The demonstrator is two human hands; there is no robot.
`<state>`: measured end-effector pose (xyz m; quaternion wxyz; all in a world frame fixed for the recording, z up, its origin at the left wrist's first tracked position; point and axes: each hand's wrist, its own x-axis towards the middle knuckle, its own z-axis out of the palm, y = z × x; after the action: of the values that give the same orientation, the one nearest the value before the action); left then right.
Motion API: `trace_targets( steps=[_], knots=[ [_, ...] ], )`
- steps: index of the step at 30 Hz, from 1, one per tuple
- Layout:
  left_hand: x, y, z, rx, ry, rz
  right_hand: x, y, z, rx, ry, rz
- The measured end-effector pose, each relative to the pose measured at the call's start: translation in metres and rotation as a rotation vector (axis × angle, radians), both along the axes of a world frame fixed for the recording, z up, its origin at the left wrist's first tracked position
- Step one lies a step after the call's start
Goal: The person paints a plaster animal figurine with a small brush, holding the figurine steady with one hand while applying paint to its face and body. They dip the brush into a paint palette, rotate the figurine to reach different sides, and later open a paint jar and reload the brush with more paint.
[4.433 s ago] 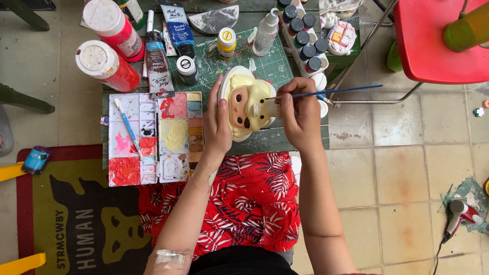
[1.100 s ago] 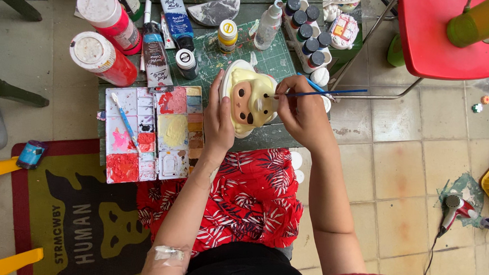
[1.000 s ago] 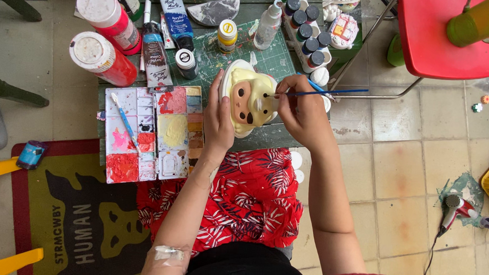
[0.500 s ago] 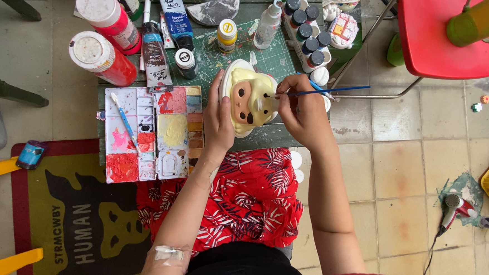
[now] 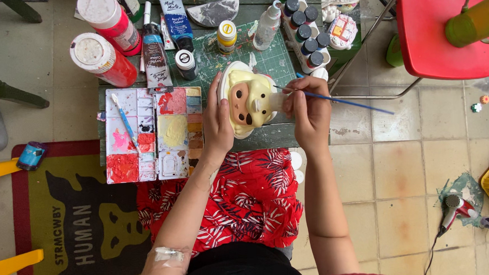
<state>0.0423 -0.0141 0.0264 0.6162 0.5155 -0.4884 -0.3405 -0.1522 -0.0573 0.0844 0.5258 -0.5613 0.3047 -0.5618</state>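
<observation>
Centre of frame: left hand (image 5: pixel 218 125) grips the side of a plaster figurine (image 5: pixel 247 100), steadying it at the near edge of the green cutting mat (image 5: pixel 271 55). Right hand (image 5: pixel 308 110) pinches a thin blue-handled brush (image 5: pixel 335 99), tip touching the figurine's right side. Progress: face already brown, head pale yellow, dark features in; rim looks unpainted, so likely detail work remains. Paint palette (image 5: pixel 150 132) left of centre, well used.

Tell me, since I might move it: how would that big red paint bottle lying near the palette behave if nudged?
The red paint bottle lies on its side and looks round, so it would probably roll. It seems full, so likely heavy. Its smooth plastic may be slippery.
</observation>
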Motion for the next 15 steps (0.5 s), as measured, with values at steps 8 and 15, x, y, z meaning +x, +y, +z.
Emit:
trace_targets(
  steps=[8, 15],
  knots=[
    [-0.003, 0.011, -0.006, 0.003, -0.05, 0.043, -0.005, 0.031, -0.023, -0.099, 0.16, -0.288],
    [-0.003, 0.025, -0.021, -0.018, 0.255, -0.009, 0.002, 0.037, -0.019, -0.094, 0.189, -0.264]
  ],
)
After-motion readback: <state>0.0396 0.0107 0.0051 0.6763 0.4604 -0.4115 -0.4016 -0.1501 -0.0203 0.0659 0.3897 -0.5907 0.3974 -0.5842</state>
